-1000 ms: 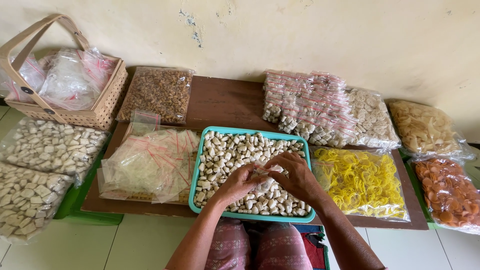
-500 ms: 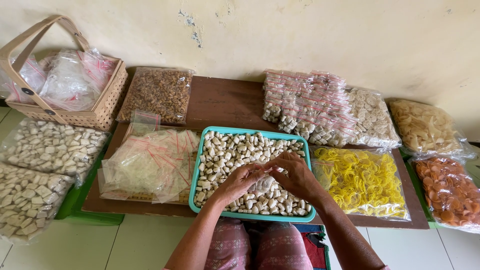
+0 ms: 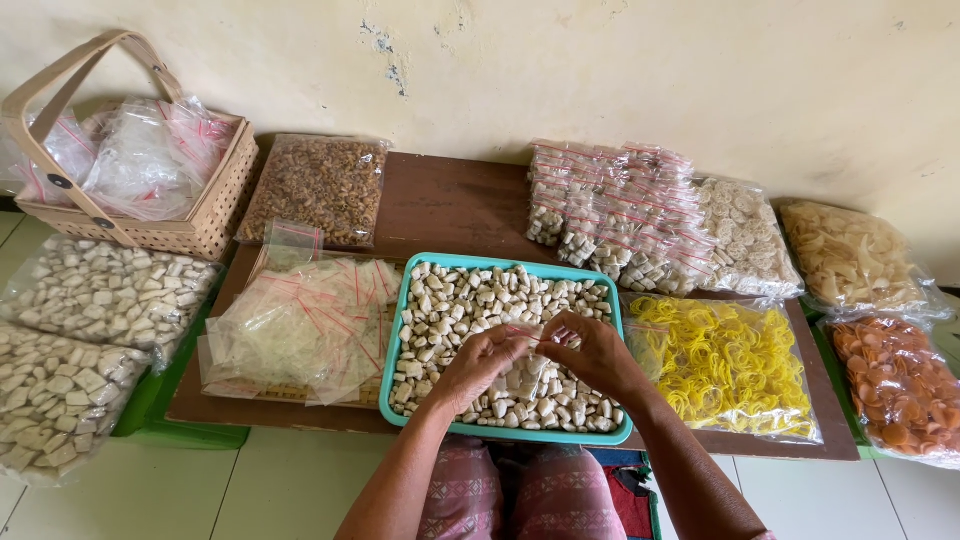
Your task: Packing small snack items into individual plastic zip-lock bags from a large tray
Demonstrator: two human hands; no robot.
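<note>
Head view: the teal tray point(image 3: 392, 372), a smooth rectangular plastic tray with a raised rim, served as landmark. It held a heap of pale, chalky, blocky cracker pieces point(image 3: 455, 305). Over its near half the left hand point(image 3: 478, 362) and right hand point(image 3: 598, 352) met, fingers curled narrow, pinching between them 1 small clear bag point(image 3: 540, 338) with a red strip. The bag was thin and glossy; its contents were too small to make out, and the fingertips were partly hidden behind each other.

Left of the tray lay a loose pile of empty clear bags point(image 3: 300, 325), crinkled, with red strips. Further left sat 2 large sacks of white pieces point(image 3: 90, 330), the nearer 1 cut off by the frame edge. Behind and left of the tray stood a woven basket point(image 3: 215, 210) with a looped handle, holding crumpled plastic. Directly behind-left lay a bag of brown granular snack point(image 3: 318, 188). Behind-right was a stack of small filled packets point(image 3: 615, 215). Right of the tray lay a bag of yellow curled crackers point(image 3: 725, 365), and beyond it orange discs point(image 3: 900, 385), partly cut off.
</note>
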